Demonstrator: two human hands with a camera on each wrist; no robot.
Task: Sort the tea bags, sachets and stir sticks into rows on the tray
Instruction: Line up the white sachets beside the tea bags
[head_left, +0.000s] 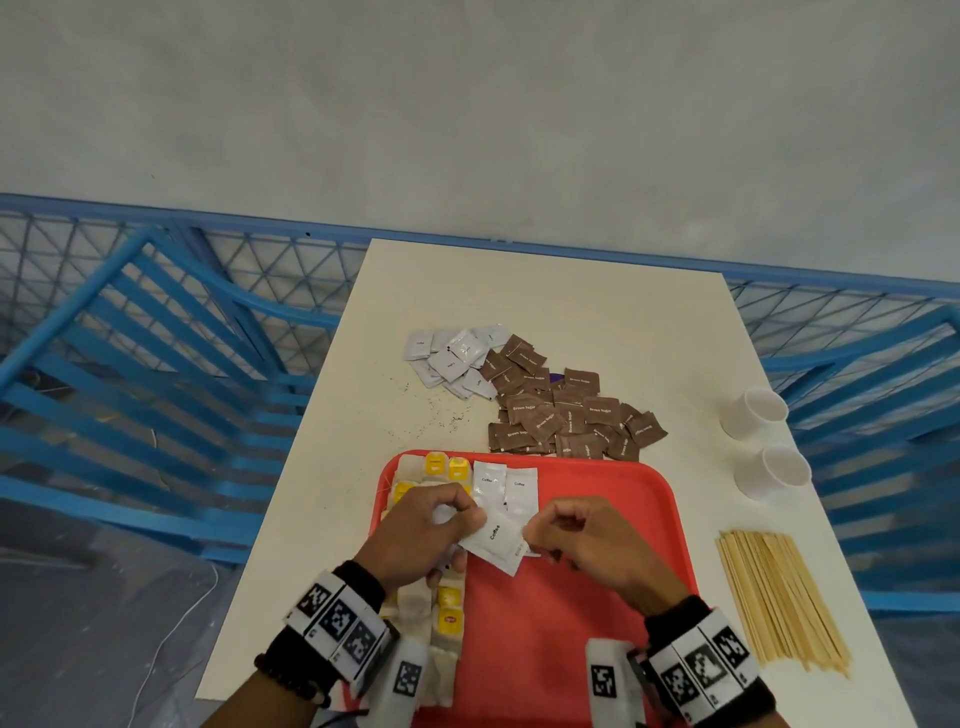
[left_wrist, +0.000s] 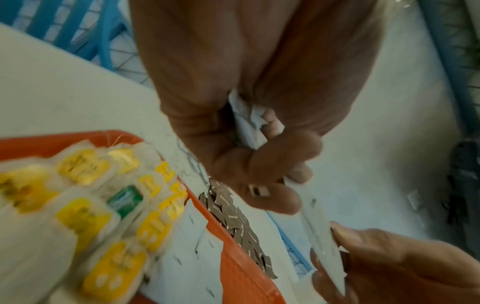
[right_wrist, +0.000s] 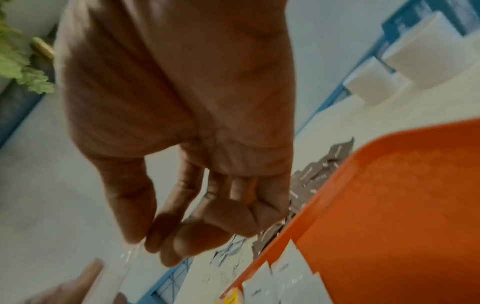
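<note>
You had the white paper coffee sachet (head_left: 493, 540) held up over the red plastic tray (head_left: 597, 597), just in from its left-centre, both hands on it. Judging by looks, it's light, thin and floppy; slick paper, so it'll slide and crease easily. Best taken by the sealed end edges, not the filled middle.

Your left hand (head_left: 421, 530) had its fingers (left_wrist: 272, 197) curled tight, pinching the sachet's left end between thumb and forefinger. The left wrist view also showed crumpled white paper (left_wrist: 249, 119) bunched deeper in that palm; can't tell if it was the same sachet or more.

Your right hand (head_left: 587, 535) pinched the opposite end, thumb against fingertips (right_wrist: 166, 236), other fingers loosely curled, barely any gap. Right wrist view was blurred, so contact detail was weak there.

Tray state: yellow-tagged tea bags (head_left: 447, 608) ran along the left edge, two white sachets (head_left: 504, 488) lay flat beside them near the far edge, right half bare. Still on the white counter (head_left: 571, 312): white sachet pile (head_left: 452, 358) and brown sugar sachets (head_left: 561, 410) beyond the tray's far edge, wooden stir sticks (head_left: 779, 597) near the right edge, apart from the tray.

Sachet row looked barely started.
</note>
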